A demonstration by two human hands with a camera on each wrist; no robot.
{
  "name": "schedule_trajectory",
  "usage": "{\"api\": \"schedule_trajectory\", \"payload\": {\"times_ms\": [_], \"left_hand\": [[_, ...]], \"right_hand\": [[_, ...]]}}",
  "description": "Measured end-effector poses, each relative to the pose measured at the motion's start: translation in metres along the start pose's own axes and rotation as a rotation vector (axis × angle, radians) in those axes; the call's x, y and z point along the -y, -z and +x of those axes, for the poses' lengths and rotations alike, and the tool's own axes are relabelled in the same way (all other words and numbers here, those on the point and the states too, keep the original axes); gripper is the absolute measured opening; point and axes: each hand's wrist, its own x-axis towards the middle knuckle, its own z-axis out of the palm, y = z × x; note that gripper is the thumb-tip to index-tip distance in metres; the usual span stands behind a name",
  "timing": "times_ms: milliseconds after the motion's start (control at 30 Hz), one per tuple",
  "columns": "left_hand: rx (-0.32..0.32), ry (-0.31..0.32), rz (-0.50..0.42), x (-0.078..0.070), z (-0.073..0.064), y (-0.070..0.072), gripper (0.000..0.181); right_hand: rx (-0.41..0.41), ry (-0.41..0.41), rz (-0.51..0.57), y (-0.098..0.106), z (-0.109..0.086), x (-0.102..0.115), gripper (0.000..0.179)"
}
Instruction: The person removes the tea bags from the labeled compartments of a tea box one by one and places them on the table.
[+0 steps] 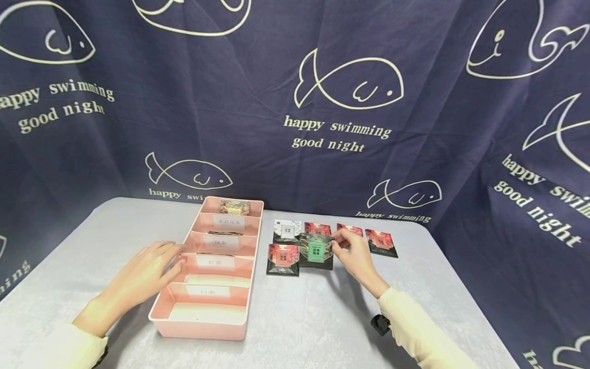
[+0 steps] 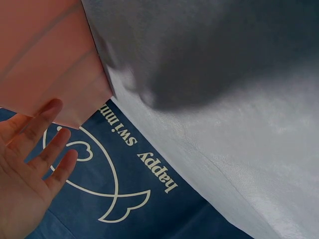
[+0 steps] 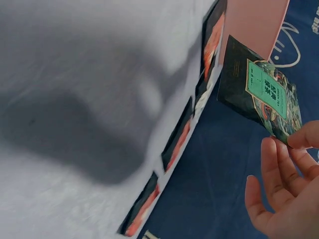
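Note:
My right hand [image 1: 354,255] pinches a green-labelled tea bag sachet [image 1: 316,251] by its edge, lifted off the table among other sachets. In the right wrist view the sachet [image 3: 261,89] hangs from thumb and fingertips, its label showing. My left hand [image 1: 143,271] rests on the left rim of a long pink divided box [image 1: 203,330], fingers fairly straight. In the left wrist view its fingers [image 2: 50,149] spread beside the box wall [image 2: 65,74]. Sachets stand in the box's far compartments, including one with a pale label [image 1: 234,207]; the nearest compartment shows only its bottom.
Right of the box lie a white sachet [image 1: 287,230], a red sachet [image 1: 283,259] at the front and several more red ones, the rightmost red sachet [image 1: 381,242] apart. A pale cloth covers the table [image 1: 322,318]; a dark blue fish-print curtain [image 1: 258,102] hangs behind.

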Motion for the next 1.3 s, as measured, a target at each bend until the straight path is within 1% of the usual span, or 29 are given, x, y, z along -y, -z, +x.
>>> {"api": "schedule_trajectory", "payload": {"times_ms": [167,367,467,667,867,967,1100,1300], "left_hand": [[0.008,0.005,0.003,0.0,0.001,0.0,0.034],[0.0,0.003,0.003,0.0,-0.001,0.0,0.033],[-0.006,0.003,0.001,0.0,-0.001,0.0,0.033],[-0.009,0.004,-0.002,0.0,-0.001,0.0,0.033],[0.007,0.008,-0.003,0.0,0.0,0.0,0.034],[0.011,0.008,-0.003,-0.001,0.0,0.0,0.034],[0.007,0.006,-0.004,-0.001,-0.001,-0.001,0.034],[-0.001,0.006,-0.003,0.0,-0.001,-0.002,0.033]], "right_hand": [[0.016,-0.039,-0.011,0.003,-0.003,-0.011,0.012],[0.092,-0.125,0.003,0.002,-0.004,-0.016,0.01],[0.115,-0.155,0.008,0.001,-0.004,-0.019,0.009],[0.127,-0.185,-0.013,-0.005,-0.002,-0.028,0.011],[0.133,-0.167,-0.098,-0.01,0.002,-0.035,0.017],[0.156,-0.174,-0.124,-0.013,0.004,-0.038,0.02],[0.2,-0.206,-0.136,-0.015,0.007,-0.041,0.024],[0.239,-0.214,-0.171,-0.015,0.007,-0.044,0.026]]}}
